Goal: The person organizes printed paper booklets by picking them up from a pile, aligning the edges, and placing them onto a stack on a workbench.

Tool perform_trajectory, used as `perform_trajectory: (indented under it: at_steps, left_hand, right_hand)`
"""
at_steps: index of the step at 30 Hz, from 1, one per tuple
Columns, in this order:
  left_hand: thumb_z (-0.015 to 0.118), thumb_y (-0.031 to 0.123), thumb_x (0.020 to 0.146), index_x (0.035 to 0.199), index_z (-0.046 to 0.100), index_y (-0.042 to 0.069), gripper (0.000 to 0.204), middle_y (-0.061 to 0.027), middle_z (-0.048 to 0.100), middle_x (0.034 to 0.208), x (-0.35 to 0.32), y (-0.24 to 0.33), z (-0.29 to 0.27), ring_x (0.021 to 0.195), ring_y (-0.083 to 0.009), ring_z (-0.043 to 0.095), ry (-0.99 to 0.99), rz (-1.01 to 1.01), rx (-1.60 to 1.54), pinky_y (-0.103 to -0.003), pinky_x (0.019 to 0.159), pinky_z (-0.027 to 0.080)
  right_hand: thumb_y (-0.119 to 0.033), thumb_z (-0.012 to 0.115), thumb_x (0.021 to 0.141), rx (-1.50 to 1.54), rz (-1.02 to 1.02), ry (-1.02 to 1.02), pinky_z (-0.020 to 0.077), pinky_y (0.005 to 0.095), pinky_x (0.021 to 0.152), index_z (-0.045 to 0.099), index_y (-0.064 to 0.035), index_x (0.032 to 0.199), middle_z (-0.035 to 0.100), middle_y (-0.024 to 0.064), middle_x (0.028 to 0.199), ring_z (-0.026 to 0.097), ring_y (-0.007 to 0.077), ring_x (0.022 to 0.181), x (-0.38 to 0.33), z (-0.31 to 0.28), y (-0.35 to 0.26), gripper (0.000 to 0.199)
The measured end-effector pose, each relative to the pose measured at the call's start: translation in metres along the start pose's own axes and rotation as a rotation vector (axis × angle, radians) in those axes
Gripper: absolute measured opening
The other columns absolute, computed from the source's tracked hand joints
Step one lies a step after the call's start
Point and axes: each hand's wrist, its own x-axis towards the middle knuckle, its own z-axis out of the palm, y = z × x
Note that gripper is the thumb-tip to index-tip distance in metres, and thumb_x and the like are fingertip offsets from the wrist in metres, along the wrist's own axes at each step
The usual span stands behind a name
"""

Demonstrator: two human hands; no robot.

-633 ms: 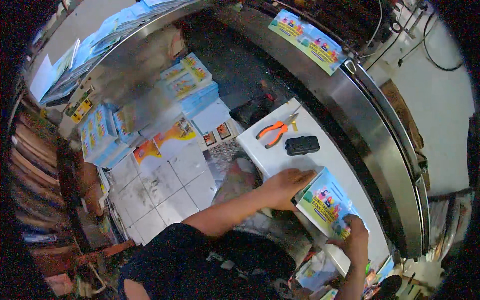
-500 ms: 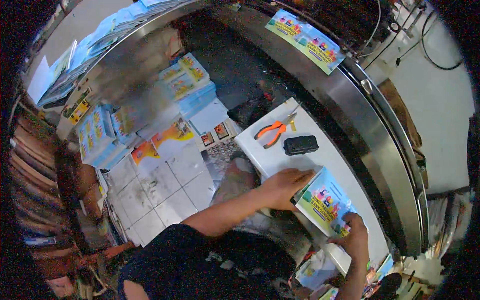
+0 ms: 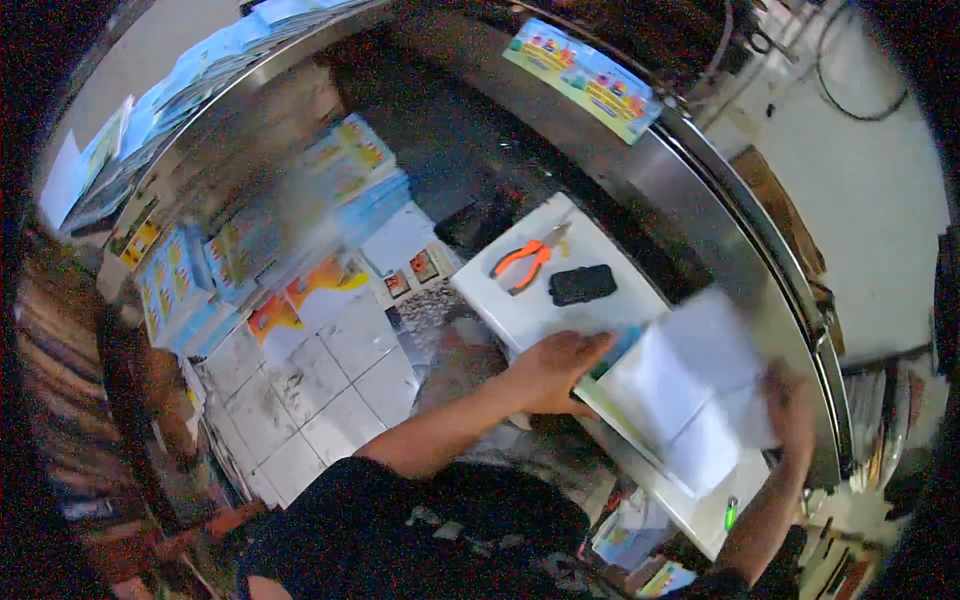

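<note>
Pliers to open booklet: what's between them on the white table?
A black, box-shaped object lies between the pliers and the open booklet, on the white table. Shows in the head view.

- Pliers (image 3: 545, 248) on the worktop (image 3: 527, 322), near its far left edge.
- Case (image 3: 582, 285) just right of the pliers, between them and the booklet (image 3: 690, 395).
- Booklet over the worktop's right half.
- Small item (image 3: 731, 513) by its near right corner.
- Stacks (image 3: 178, 290) on the floor (image 3: 310, 385), left of the worktop.
</note>
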Motion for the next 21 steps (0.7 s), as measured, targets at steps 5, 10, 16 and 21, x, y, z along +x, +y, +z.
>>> perform_trajectory:
  at_steps: [5, 10, 16, 21]
  left_hand:
    - [0.078, 0.051, 0.068, 0.147, 0.026, -0.003, 0.109, -0.0229, 0.043, 0.142, 0.004, -0.003, 0.000, 0.122, -0.0370, 0.050, 0.054, 0.068, 0.024, -0.044, 0.107, 0.037]
    - [0.080, 0.040, 0.067, 0.147, 0.027, -0.002, 0.105, -0.0237, 0.043, 0.143, 0.002, -0.004, -0.003, 0.124, -0.0369, 0.049, 0.017, 0.042, -0.026, -0.045, 0.107, 0.037]
    - [0.080, 0.035, 0.068, 0.147, 0.028, 0.000, 0.100, -0.0232, 0.043, 0.143, 0.003, -0.003, -0.003, 0.124, -0.0372, 0.048, 0.023, 0.045, 0.005, -0.044, 0.107, 0.037]
    - [0.081, 0.043, 0.065, 0.149, 0.022, 0.000, 0.112, -0.0232, 0.043, 0.143, 0.003, 0.001, -0.006, 0.125, -0.0421, 0.046, 0.055, 0.066, -0.007, -0.047, 0.108, 0.036]
  right_hand:
    - [-0.009, 0.049, 0.092, -0.278, -0.078, 0.858, 0.0523, 0.0414, 0.086, 0.058, -0.0110, 0.129, 0.063, 0.0142, 0.124, 0.063, 0.0337, 0.107, 0.100, -0.048, 0.073, 0.038]
    - [-0.015, 0.059, 0.090, -0.652, -0.049, 0.689, 0.0295, 0.0549, 0.109, 0.057, -0.0163, 0.131, 0.059, 0.0067, 0.131, 0.051, 0.0365, 0.125, 0.166, 0.037, 0.073, 0.041]
    - [-0.012, 0.061, 0.086, -0.248, -0.075, 0.474, 0.0442, 0.0491, 0.097, 0.058, -0.0134, 0.128, 0.056, 0.0171, 0.130, 0.054, 0.0364, 0.120, 0.140, 0.092, 0.032, 0.043]
    - [-0.038, 0.076, 0.076, -0.356, 0.097, 0.499, 0.0348, 0.0538, 0.104, 0.039, -0.0195, 0.145, 0.034, 0.0207, 0.149, 0.034, 0.0435, 0.135, 0.181, 0.063, 0.047, 0.081]
